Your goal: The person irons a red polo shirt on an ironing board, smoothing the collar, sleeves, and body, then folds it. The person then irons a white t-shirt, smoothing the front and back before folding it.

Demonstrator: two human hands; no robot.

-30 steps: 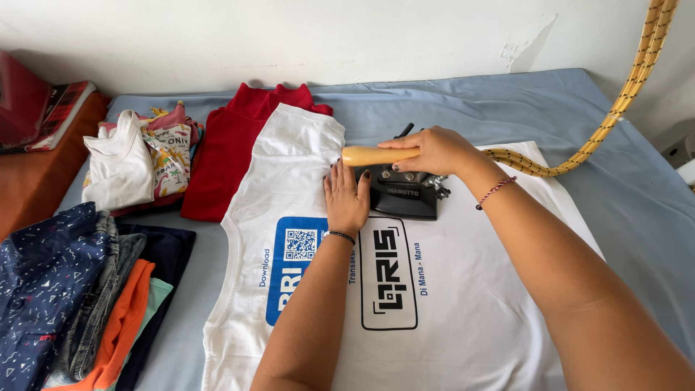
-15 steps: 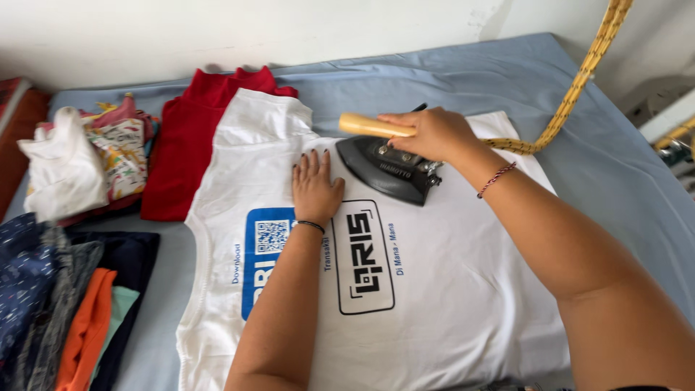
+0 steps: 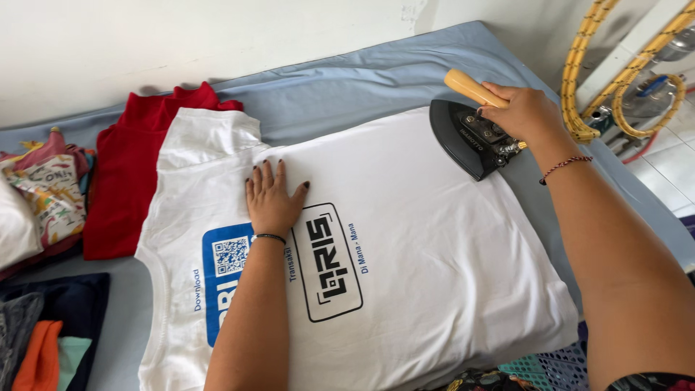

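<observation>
A white T-shirt (image 3: pixel 420 239) with a blue and black print lies spread flat on a blue-grey padded surface (image 3: pixel 347 87). My left hand (image 3: pixel 271 199) rests palm down on the shirt, fingers spread, just above the print. My right hand (image 3: pixel 525 116) grips the wooden handle of a black iron (image 3: pixel 467 137). The iron stands on the shirt's far right edge, near the hem.
A red garment (image 3: pixel 127 181) lies under the shirt's left sleeve. Folded clothes (image 3: pixel 40 195) are piled at the left edge, with dark and orange ones (image 3: pixel 40 340) below. A yellow braided hose (image 3: pixel 586 80) loops at the upper right. A mesh basket (image 3: pixel 557 366) shows at the bottom.
My right hand has slid the iron from the shirt's middle out to its right edge. My left hand stays pressed flat on the shirt. The view has shifted right.
</observation>
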